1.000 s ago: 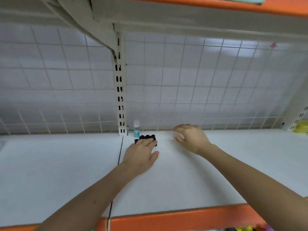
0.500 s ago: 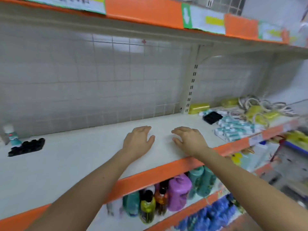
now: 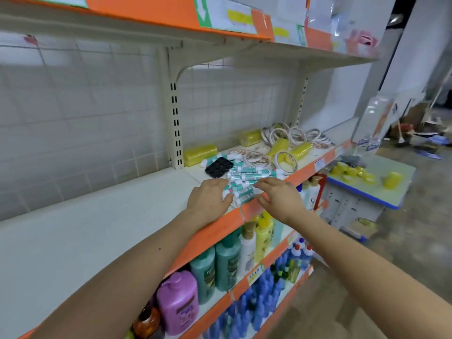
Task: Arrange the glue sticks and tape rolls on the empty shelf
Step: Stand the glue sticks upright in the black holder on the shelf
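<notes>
At frame centre, my left hand point(image 3: 210, 195) and right hand point(image 3: 280, 199) lie flat-fingered, gripping nothing, on the heap of white-and-teal plastic glue sticks point(image 3: 244, 177) between them.

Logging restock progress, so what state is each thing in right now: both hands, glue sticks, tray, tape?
left hand: resting on the nearest glue sticks, grip unclear.
right hand: fingers spread, reaching over the heap.
glue sticks: lying in a loose heap, unsorted.
black tray: lying beside the heap, slots empty.
tape rolls: scattered, some leaning, some flat.
yellow packs: wrapped, lying on their sides.
</notes>
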Motion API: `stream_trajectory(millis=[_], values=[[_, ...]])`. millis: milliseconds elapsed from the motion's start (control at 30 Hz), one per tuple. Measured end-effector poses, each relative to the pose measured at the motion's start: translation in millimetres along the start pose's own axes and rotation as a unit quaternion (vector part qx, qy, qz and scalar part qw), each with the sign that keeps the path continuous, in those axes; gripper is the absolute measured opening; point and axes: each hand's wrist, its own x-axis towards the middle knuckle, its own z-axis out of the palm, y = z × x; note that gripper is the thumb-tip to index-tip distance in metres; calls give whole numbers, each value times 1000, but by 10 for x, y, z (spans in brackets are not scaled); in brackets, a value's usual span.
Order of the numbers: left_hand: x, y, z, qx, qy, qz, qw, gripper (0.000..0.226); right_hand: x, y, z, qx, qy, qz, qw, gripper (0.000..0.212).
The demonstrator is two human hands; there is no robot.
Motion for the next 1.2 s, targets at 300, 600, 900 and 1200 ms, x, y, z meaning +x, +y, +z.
stream_trajectory(millis=[300,600,900,1200], values=[[1054,-170,259,-20,39,-39,998,31,1000,615,224,11,-18,-26,999,39],[1460,-362,470,22,-42,-155,987,59,1719,749,392,46,-113,-94,988,35],[1579,-344,497,-50,-70,-196,977,72,2006,860,500,84,-128,-160,975,31],[1272,-398,338,-19,10,-255,967,75,2130,689,460,163,-93,-224,956,32]])
